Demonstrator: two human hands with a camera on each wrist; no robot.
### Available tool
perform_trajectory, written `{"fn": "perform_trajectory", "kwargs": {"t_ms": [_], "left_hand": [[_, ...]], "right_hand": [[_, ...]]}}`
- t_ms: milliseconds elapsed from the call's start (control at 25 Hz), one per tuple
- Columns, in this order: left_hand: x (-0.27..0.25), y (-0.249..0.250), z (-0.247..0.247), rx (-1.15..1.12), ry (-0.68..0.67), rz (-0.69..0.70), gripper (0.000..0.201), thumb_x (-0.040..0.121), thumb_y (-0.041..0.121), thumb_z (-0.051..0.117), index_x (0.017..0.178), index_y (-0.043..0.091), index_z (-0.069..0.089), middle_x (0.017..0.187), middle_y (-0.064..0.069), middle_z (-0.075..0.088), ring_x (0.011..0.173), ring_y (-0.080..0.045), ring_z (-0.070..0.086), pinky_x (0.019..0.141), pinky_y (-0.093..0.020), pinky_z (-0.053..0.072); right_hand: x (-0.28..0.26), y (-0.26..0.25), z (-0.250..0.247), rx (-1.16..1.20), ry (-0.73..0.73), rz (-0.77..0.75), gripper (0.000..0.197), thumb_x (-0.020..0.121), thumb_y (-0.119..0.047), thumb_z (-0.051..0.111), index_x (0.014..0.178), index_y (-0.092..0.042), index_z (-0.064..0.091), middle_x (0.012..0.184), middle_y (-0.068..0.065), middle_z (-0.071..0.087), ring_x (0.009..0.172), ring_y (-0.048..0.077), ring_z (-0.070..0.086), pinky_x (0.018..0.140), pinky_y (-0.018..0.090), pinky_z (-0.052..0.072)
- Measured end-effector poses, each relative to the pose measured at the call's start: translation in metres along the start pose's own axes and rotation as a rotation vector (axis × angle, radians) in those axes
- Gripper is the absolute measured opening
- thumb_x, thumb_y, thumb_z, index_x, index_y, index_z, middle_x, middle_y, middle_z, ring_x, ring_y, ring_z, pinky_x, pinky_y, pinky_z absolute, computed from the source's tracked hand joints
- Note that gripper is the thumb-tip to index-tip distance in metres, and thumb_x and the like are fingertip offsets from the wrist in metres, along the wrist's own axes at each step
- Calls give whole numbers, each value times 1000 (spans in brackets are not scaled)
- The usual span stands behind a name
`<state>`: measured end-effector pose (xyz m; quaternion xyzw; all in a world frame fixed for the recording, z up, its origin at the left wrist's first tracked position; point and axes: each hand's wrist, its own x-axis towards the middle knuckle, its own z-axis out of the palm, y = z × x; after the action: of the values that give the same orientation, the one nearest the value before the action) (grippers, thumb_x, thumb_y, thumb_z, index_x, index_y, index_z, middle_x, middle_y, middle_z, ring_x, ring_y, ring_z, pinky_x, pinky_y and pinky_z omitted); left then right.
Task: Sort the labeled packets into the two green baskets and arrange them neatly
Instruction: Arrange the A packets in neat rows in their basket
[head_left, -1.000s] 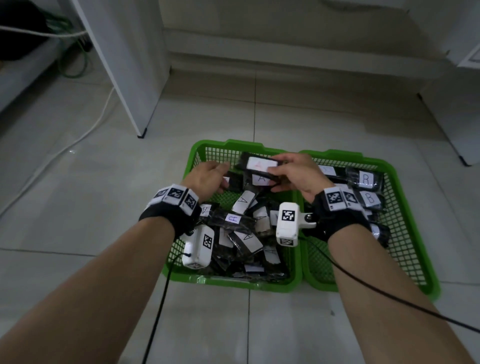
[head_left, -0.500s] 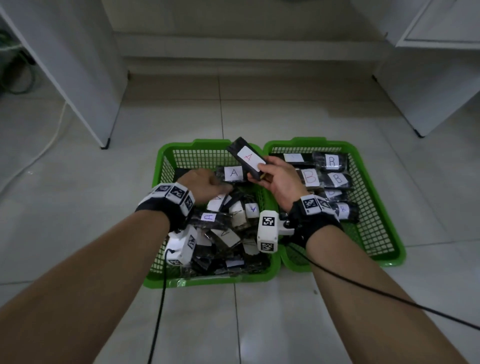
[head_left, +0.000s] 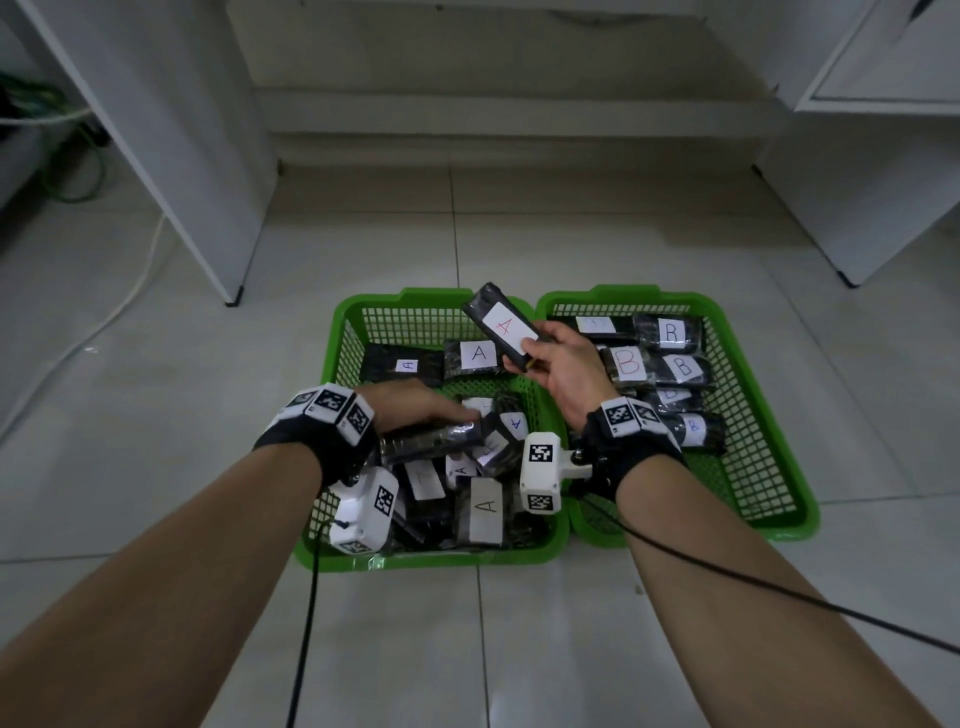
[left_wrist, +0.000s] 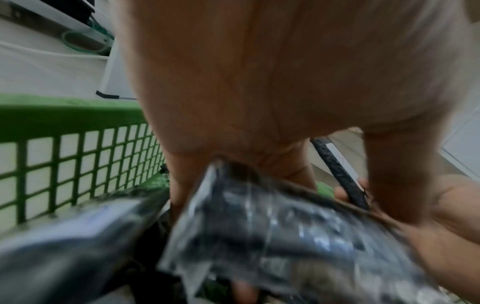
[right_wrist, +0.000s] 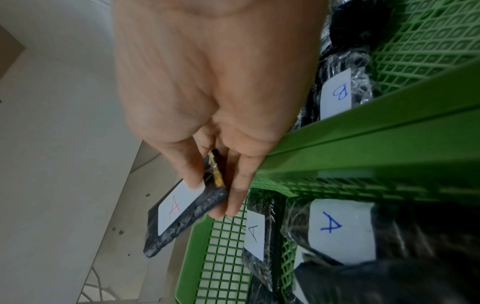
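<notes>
Now right hand holds red-A packet tilted, long axis up-left.

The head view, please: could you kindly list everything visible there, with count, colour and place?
baskets: two, green, side by side on the floor
A packets: many, black with white labels, piled in the left basket
B packets: several, black, rowed in the right basket
red-A packet: one, held above the baskets
cabinets: white, both sides
cable: white, floor left
hands: left on the pile; right gripping the red-A packet
</notes>
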<state>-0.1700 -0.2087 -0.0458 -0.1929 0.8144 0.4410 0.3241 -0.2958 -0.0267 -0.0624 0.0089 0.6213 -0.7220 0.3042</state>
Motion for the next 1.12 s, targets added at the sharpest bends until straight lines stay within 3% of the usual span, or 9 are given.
{"fn": "perform_trajectory", "kwargs": {"t_ms": [120,200,280,400,600,720,920,1000,1120], "left_hand": [[12,1,0,285,193,6,52,90,61,44,96,16,71,98,-8,70,85,-17,64,90,-37,52],[13,4,6,325,281,49,35,83,51,66,99,20,69,102,0,69,87,-14,63,81,-31,53],[15,5,12,294,284,47,56,71,37,83,120,26,60,117,6,64,100,-15,61,76,-25,49],[24,9,22,282,169,26,85,71,22,80,146,30,39,136,-1,54,114,-24,58,85,-30,50],[41,0,30,120,374,54,41,91,33,61,131,22,58,128,-7,62,111,-24,60,90,-29,49],[38,-3,34,61,407,104,35,87,42,70,110,19,59,106,-1,66,91,-17,62,67,-24,46],[32,-6,28,-142,519,40,14,89,21,60,102,19,65,100,-3,68,74,-11,61,45,-14,44],[29,-11,21,-372,540,0,25,90,9,52,109,16,67,106,-9,67,80,-20,67,53,-21,56],[22,-22,13,-903,475,-60,21,86,-3,54,105,-1,62,108,-24,64,96,-37,69,80,-50,60]], "right_hand": [[1,1,-2,-21,-5,5,22,96,4,58,114,-8,61,124,18,66,104,34,72,95,42,58],[1,2,-1,-20,-7,4,22,95,5,58,113,-7,61,123,19,67,104,35,71,97,44,57],[-1,2,-1,-6,-3,3,21,95,6,58,111,-8,61,121,18,67,103,37,72,97,44,56],[-1,3,-1,-15,-7,-6,22,94,6,58,112,-7,61,121,18,67,103,36,72,97,45,56],[0,2,-3,30,-14,-1,23,94,8,58,115,-2,60,119,20,68,98,37,73,94,42,58],[-1,1,-3,54,-19,2,24,94,8,57,117,0,59,120,21,68,100,37,72,88,37,60],[-2,-1,-1,60,-2,5,25,94,10,55,119,7,55,122,26,66,110,42,67,74,30,62],[-2,-1,0,36,8,3,25,93,10,55,118,8,54,122,27,66,109,43,67,74,30,62],[0,-1,0,-27,28,0,25,92,9,56,117,7,56,120,26,67,112,44,66,82,35,61]]}}
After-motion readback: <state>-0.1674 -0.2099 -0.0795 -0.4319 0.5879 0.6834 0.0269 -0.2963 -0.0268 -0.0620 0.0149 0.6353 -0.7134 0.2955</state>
